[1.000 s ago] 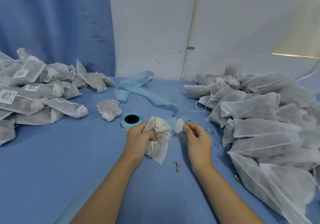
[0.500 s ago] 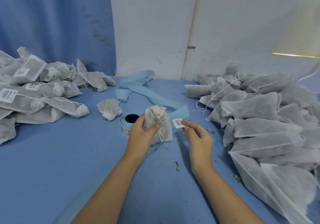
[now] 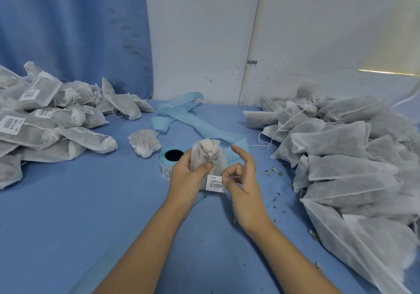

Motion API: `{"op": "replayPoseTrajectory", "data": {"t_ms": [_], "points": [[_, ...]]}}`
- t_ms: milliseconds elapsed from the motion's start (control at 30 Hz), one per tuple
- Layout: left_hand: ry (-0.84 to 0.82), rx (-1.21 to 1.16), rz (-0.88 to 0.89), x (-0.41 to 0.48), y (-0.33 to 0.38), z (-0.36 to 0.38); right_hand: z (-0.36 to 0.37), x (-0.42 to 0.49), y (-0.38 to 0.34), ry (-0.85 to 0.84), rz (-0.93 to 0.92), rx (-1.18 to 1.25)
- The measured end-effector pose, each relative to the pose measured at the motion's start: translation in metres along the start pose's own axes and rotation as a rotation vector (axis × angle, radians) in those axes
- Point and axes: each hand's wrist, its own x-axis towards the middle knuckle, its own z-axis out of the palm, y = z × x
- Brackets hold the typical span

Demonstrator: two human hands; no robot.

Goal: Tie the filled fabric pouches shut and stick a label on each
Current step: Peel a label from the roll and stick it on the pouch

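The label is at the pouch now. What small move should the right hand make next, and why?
Probably press the label flat onto the pouch and smooth it down. The right hand pinches only its right edge, the label lies against the pouch's lower part, and the left hand grips the pouch, whose top looks gathered shut.

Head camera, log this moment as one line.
left hand: holds tied pouch | right hand: pinches label at pouch | label roll: beside left hand
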Motion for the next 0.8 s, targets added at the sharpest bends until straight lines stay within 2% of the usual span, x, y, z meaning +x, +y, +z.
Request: {"op": "replayPoseTrajectory", "data": {"t_ms": [367,600,800], "points": [[-0.091,-0.047,-0.025,-0.0037,0.0037,0.0032,-0.0016,-0.0006,0.0036,-0.021,-0.148,-0.400],[-0.093,-0.085,-0.040,-0.0052,0.0055,0.0049,-0.0001,-0.0006,-0.0017,0.005,-0.163,-0.542],[-0.065,-0.132,-0.097,-0.0049,0.0048,0.0038,0.0006,0.0006,0.0005,0.068,-0.082,-0.551]]}}
